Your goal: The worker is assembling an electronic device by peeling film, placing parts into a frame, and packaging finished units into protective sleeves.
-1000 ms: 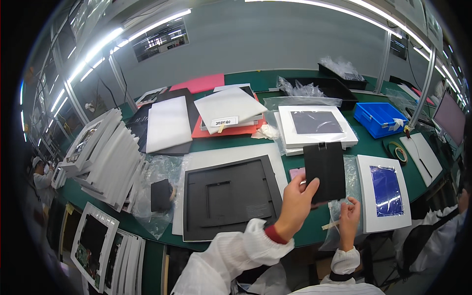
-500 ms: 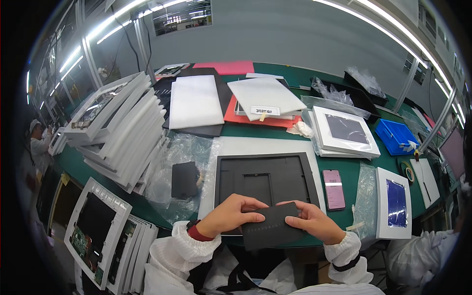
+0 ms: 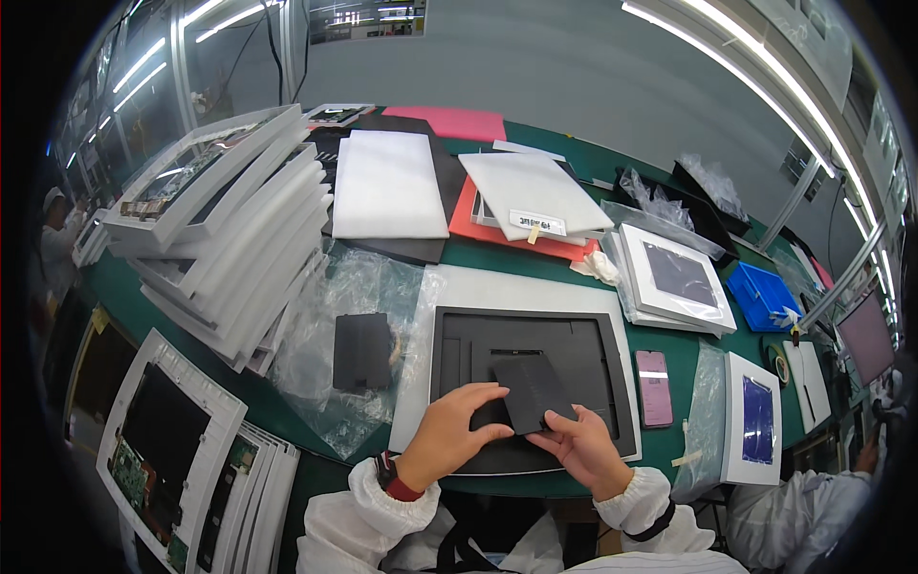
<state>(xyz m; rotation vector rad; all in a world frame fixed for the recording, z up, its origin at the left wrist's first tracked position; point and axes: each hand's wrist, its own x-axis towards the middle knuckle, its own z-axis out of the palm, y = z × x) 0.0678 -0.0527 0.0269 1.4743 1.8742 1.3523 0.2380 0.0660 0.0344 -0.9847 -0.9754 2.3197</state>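
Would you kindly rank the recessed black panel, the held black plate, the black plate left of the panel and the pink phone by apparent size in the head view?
1. Recessed black panel
2. Held black plate and left black plate: too similar to rank
3. Pink phone

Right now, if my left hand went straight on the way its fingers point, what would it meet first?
Most likely the small black panel held in your right hand: your left hand is right at its left edge, though depth leaves contact unclear.
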